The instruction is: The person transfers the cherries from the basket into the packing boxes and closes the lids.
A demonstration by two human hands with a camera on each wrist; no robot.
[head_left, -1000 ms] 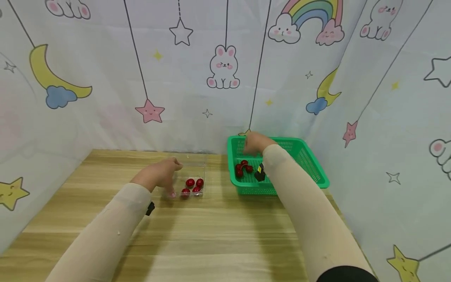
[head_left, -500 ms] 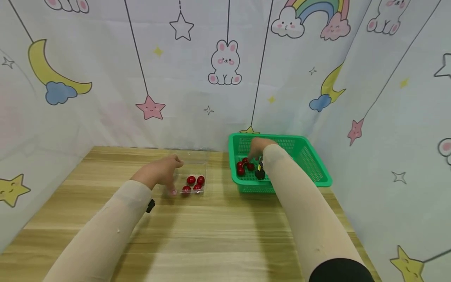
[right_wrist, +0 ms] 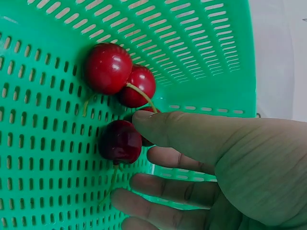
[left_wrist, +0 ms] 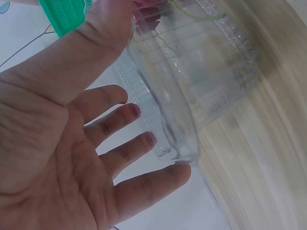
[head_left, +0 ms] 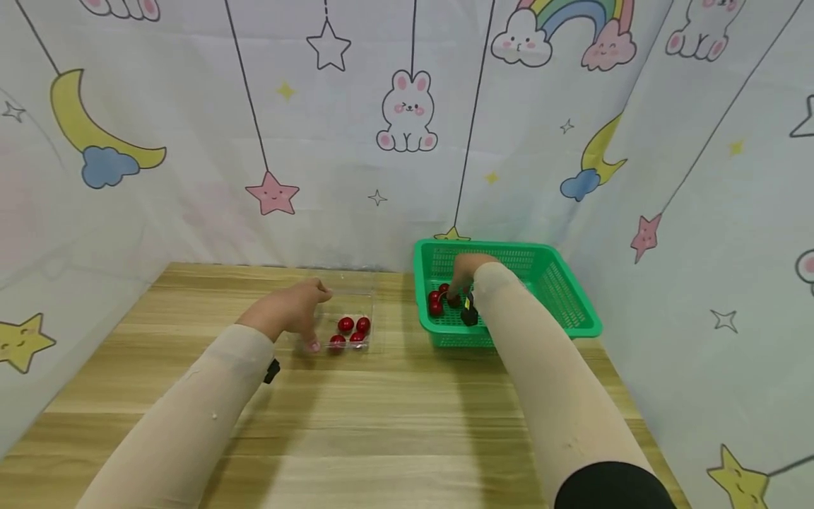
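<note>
A clear plastic box [head_left: 372, 309] with an upright lid holds several red cherries [head_left: 345, 325]. My left hand [head_left: 282, 311] rests at its left side, fingers spread and fairly straight; in the left wrist view the little fingertip meets the clear wall [left_wrist: 177, 105]. My right hand [head_left: 467, 268] reaches down into the green basket [head_left: 575, 304], where several cherries with stems lie. In the right wrist view the thumb tip overlaps a mostly hidden cherry, right beside a dark cherry [right_wrist: 120, 142], with the fingers spread below. Another bright red cherry [right_wrist: 108, 68] lies farther up.
The wooden table [head_left: 381, 424] meets a white patterned curtain [head_left: 318, 141] behind and to the sides. The basket stands right of the box, near the back edge, with a strip of table between them. A black device [head_left: 469, 314] sits under my right wrist.
My right hand has lowered into the basket, down to the cherries. My left hand stays at the box. The head view has tilted slightly downward.
</note>
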